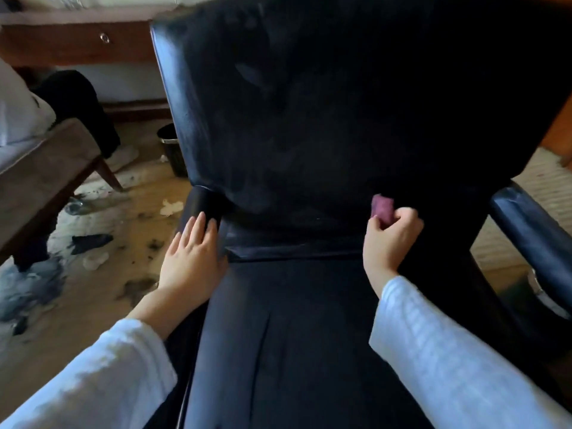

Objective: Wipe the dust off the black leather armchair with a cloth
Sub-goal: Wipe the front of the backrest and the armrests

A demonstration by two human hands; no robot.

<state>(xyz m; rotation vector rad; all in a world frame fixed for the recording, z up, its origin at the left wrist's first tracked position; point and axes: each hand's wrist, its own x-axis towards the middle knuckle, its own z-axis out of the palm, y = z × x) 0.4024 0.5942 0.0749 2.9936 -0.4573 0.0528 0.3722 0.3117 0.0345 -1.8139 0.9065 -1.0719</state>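
Note:
The black leather armchair [309, 119] fills the middle of the view, its tall backrest facing me and its seat below. My right hand [391, 239] grips a small purple cloth [381, 205] and holds it against the lower right of the backrest, just above the seat. My left hand [193, 255] rests flat with straight fingers on the chair's left armrest [199, 202], where it meets the seat edge. The backrest leather shows faint dusty smears. The right armrest [532, 224] is untouched.
A brown upholstered seat [40, 174] with white and black clothing stands at the left. A black waste bin [171, 150] sits behind the chair. The carpet [123, 243] is littered with tissues, dark socks and debris. A wooden desk drawer [77, 41] runs along the back.

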